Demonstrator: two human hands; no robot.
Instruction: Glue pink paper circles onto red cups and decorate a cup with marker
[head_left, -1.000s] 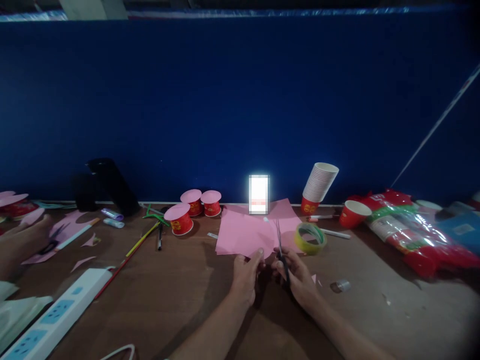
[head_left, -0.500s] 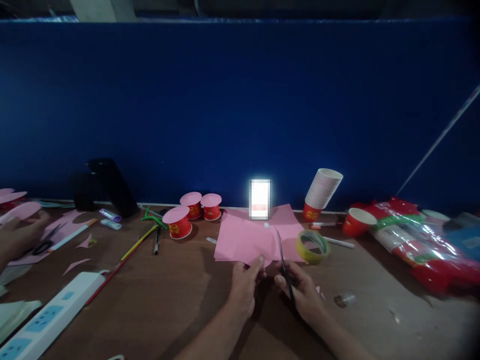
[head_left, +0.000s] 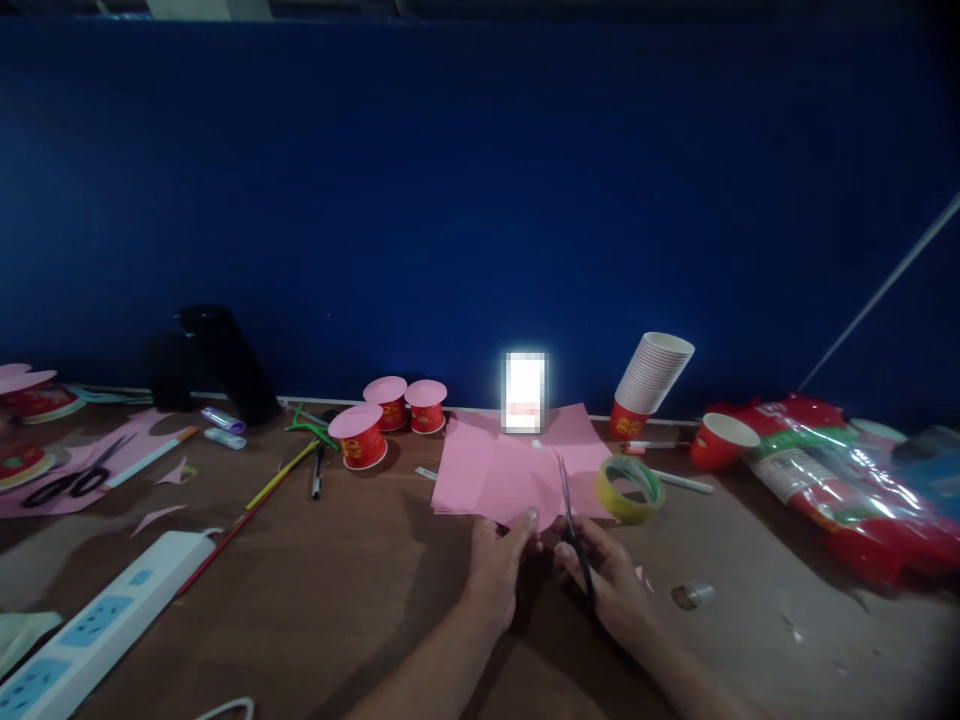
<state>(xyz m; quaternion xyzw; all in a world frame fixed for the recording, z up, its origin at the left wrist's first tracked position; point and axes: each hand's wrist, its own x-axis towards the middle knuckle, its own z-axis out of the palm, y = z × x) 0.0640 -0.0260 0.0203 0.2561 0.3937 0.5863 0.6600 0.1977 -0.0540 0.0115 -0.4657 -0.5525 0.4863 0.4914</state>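
Note:
My left hand [head_left: 501, 560] is closed, thumb on top, pinching pink paper [head_left: 529, 505] near its front edge. This paper blends with the pink sheets [head_left: 465, 480] on the table behind it, so its outline is hard to make out. In my right hand [head_left: 604, 570] are dark-handled scissors [head_left: 568, 500], blades pointing away from me, just right of the pinched paper. Whether the blades touch the paper I cannot tell. A roll of yellowish tape [head_left: 630, 490] lies right of the scissors, over the sheets' corner.
Left of the sheets stand upturned red paper cups [head_left: 365, 448] topped with pink discs. A leaning cup stack [head_left: 651, 380], a single cup [head_left: 721, 442] and a plastic-wrapped package [head_left: 840, 500] are at right. A power strip [head_left: 97, 620] and other scissors [head_left: 82, 482] lie left.
The view has tilted and shifted slightly. At far left, another person's hand with a pink disc has drawn back almost out of view. My hands keep nearly the same pose and hold.

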